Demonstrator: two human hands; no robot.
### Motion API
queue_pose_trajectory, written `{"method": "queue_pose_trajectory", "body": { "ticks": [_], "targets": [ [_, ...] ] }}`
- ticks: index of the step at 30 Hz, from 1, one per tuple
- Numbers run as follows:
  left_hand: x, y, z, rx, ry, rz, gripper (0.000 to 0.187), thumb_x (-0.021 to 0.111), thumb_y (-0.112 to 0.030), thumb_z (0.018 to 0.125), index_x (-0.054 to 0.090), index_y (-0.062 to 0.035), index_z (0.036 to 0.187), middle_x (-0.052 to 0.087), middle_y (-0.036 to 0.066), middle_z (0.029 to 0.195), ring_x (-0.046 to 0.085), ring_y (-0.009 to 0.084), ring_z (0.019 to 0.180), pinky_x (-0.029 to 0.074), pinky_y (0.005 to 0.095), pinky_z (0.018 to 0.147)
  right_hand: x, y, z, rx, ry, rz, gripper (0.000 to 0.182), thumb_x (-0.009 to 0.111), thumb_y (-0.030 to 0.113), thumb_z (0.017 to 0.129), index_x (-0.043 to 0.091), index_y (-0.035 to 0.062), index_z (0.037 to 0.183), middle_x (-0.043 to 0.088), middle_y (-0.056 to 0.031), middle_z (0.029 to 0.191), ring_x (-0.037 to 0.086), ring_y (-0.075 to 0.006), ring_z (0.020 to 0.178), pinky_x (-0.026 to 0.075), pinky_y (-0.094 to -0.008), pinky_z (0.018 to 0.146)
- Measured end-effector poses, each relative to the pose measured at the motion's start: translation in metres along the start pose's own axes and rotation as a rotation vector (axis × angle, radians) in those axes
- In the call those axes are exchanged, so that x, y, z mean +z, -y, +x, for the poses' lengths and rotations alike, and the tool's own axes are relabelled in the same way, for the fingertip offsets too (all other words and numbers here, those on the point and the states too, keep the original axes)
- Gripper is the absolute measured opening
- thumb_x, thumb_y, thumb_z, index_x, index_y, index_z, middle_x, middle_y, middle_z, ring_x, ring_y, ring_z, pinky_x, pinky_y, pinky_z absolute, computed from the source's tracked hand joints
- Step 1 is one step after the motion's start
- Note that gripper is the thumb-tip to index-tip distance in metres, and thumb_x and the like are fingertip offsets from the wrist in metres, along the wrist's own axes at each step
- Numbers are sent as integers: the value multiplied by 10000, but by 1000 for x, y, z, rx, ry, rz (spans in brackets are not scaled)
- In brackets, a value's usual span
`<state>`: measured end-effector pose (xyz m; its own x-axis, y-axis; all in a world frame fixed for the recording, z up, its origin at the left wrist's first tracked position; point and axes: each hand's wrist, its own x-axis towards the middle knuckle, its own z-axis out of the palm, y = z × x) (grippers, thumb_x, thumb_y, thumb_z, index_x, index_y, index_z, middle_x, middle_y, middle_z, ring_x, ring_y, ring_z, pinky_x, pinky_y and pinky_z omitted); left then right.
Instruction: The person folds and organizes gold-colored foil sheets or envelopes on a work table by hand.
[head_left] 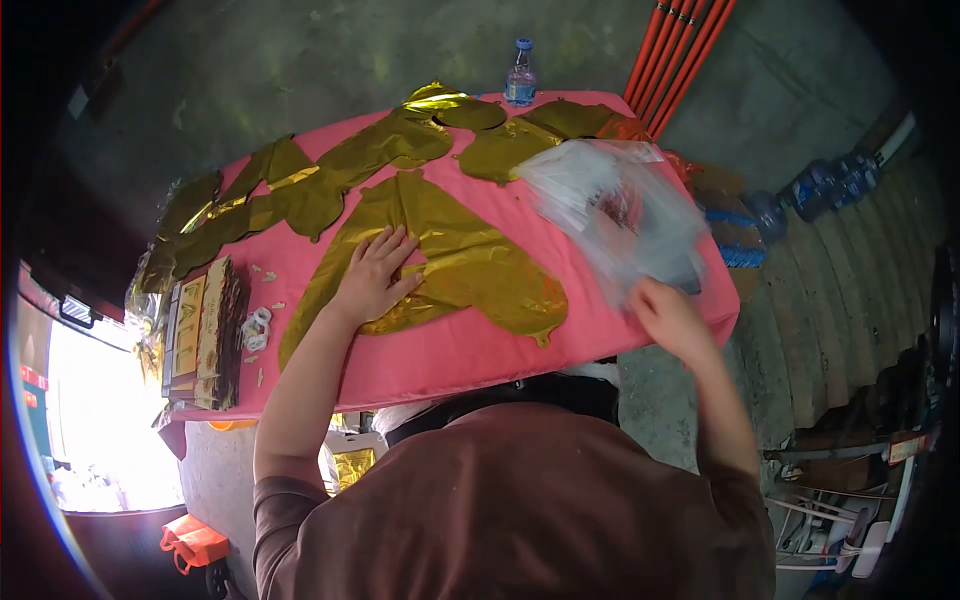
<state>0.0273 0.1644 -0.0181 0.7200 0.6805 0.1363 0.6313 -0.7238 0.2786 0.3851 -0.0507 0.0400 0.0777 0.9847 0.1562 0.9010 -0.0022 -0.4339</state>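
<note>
My left hand [375,275] lies flat with fingers spread on a large gold foil balloon [480,265], uninflated and laid out on the pink tablecloth [440,365]. My right hand [665,315] is at the near right edge of the table, its fingers closed on the lower edge of a clear plastic bag [640,230]. That bag lies in a loose pile of clear bags, with some reddish print showing through. What exactly the fingertips pinch is partly hidden.
More flat gold foil balloons [390,140] line the far and left sides. A water bottle [520,75] stands at the back. At left are a stack of printed packets [205,335] and a white roll [256,328]. Orange poles [680,60] and large water jugs [835,185] are beyond the table.
</note>
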Motion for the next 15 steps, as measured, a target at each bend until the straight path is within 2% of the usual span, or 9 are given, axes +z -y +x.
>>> {"method": "queue_pose_trajectory", "body": {
  "ticks": [3, 5, 6, 8, 9, 11, 12, 14, 15],
  "targets": [
    [-1, 0, 0, 3, 2, 5, 577, 513, -395, 874, 388, -92, 1350, 300, 142, 1437, 235, 291, 1349, 147, 460, 1093, -41, -43, -58, 213, 180, 5, 115, 583, 111, 762, 519, 16, 768, 545, -126, 633, 558, -263, 590, 432, -369, 553],
    [-2, 0, 0, 10, 7, 11, 572, 503, -393, 880, 384, -93, 1352, 299, 144, 1437, 234, 294, 1349, 147, 462, 1093, -54, -58, -90, 533, 322, -216, 170, 645, 126, 703, 525, 10, 730, 564, -128, 639, 572, -247, 585, 428, -365, 541],
    [-3, 0, 0, 7, 6, 4, 569, 490, -395, 886, 378, -93, 1355, 299, 146, 1437, 232, 296, 1349, 147, 463, 1092, -54, -65, -105, 539, 320, -219, 170, 645, 126, 703, 525, 10, 730, 564, -128, 639, 572, -247, 585, 428, -365, 541],
    [-1, 1, 0, 9, 7, -8, 566, 477, -398, 893, 372, -94, 1359, 299, 147, 1436, 231, 298, 1349, 146, 464, 1092, -52, -75, -124, 220, 119, -447, 173, 676, 138, 666, 548, 24, 698, 564, -123, 604, 572, -259, 563, 432, -372, 528],
    [0, 2, 1, 16, -13, -12, 575, 466, -429, 893, 379, -97, 1354, 315, 150, 1425, 246, 305, 1341, 162, 477, 1085, -56, -70, -115, 221, 117, -450, 173, 676, 138, 666, 548, 24, 698, 564, -123, 604, 572, -259, 563, 432, -372, 528],
    [0, 4, 1, 18, -33, -14, 585, 454, -460, 893, 386, -101, 1350, 332, 153, 1415, 262, 311, 1332, 178, 489, 1077, -67, -48, -77, 508, 363, -408, 174, 678, 139, 665, 583, 37, 769, 609, -138, 723, 596, -289, 669, 454, -369, 586],
    [0, 4, 1, 17, -26, -26, 580, 445, -458, 899, 383, -102, 1352, 328, 151, 1417, 257, 308, 1334, 172, 487, 1079, -68, -36, -61, 504, 364, -407, 174, 678, 139, 665, 583, 37, 769, 609, -138, 723, 596, -289, 669, 454, -369, 586],
    [0, 5, -1, 6, -20, -39, 576, 436, -457, 904, 380, -103, 1355, 324, 149, 1420, 252, 306, 1337, 167, 485, 1081, -65, -14, -27, 423, 244, -304, 199, 655, 102, 685, 576, 32, 854, 618, -140, 889, 595, -298, 784, 456, -367, 640],
    [0, 5, -2, 6, -19, -50, 570, 432, -452, 907, 381, -102, 1354, 323, 146, 1421, 250, 303, 1337, 164, 484, 1083, -57, -13, -11, 271, 108, -279, 262, 648, 77, 692, 562, 36, 936, 589, -148, 990, 578, -308, 875, 457, -365, 701]
  ]
}}
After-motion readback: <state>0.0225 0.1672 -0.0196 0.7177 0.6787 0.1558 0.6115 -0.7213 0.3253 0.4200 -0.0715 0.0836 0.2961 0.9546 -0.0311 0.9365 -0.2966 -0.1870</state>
